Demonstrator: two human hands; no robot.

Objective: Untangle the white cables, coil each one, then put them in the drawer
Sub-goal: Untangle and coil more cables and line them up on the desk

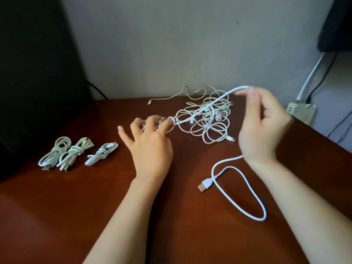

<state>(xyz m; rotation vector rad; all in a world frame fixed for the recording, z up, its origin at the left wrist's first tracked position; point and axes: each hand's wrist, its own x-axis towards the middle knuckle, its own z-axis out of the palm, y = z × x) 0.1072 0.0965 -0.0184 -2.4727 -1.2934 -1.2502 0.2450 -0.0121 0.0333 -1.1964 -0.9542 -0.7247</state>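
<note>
Could not tell the right hand's [262, 126] grip, blurred by motion; saw only the white cable [207, 182] arching over its raised fingertips, plug end trailing on the table [95, 206]. Counted three coiled bundles [74, 154] at left and one tangle [207, 121] near the far edge. Found loops of that cable held round the left hand's [150, 145] splayed, bent fingers.

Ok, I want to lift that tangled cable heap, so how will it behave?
Probably floppy: the tangled heap lies in thin, loose loops. It likely drags as one clump, since loops cross and the cable held by the right hand seems to run through it.
</note>
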